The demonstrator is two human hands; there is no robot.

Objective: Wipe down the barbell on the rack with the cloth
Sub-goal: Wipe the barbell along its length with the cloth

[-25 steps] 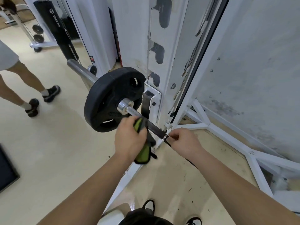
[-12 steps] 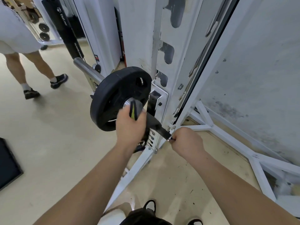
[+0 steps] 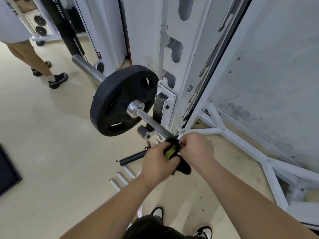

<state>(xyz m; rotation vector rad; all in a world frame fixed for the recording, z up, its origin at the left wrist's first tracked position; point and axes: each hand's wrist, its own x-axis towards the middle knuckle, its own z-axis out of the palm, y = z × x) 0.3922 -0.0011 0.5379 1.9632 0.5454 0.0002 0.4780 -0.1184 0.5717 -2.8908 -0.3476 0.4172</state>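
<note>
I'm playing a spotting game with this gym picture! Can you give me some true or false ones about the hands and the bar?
1. The left hand holds the cloth around the barbell. True.
2. The weight plate is red. False: it is black.
3. The right hand grips the barbell. True.
4. The rack is blue. False: it is white.

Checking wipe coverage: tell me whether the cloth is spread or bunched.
Bunched. The cloth is wadded in the left hand on the bar, its black end hanging below; the right hand sits beside it.
</note>
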